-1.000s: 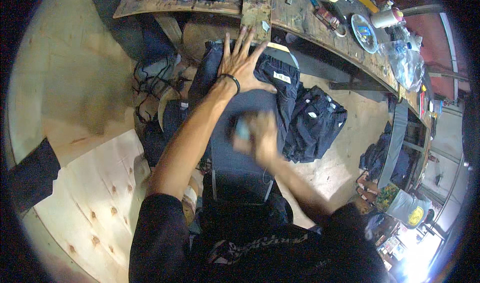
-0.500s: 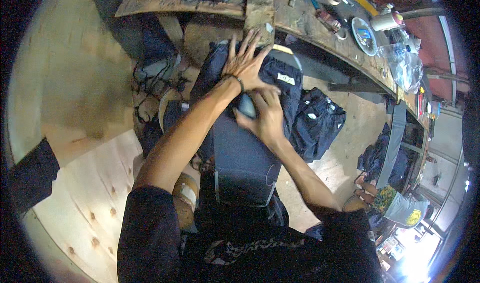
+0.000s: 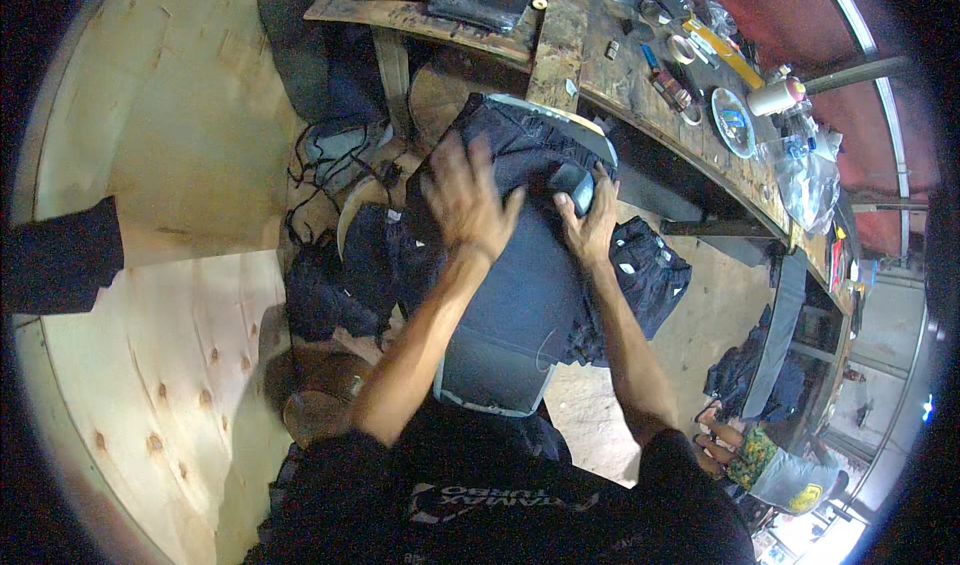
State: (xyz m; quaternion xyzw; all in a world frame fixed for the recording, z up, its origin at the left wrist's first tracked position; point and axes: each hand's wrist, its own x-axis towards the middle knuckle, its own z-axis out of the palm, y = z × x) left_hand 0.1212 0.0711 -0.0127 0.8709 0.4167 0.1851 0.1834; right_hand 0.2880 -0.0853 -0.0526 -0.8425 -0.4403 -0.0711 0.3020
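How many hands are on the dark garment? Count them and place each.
2. The left hand lies spread on the dark garment near its top; the right hand is beside it, gripping a small dark iron. None seem hidden.

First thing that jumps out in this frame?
Two bare hands at centre, pressing a dark garment flat on a padded board: the left hand lies spread on the cloth, the right hand grips a small dark tool. Behind them, a cluttered wooden workbench spans the top.
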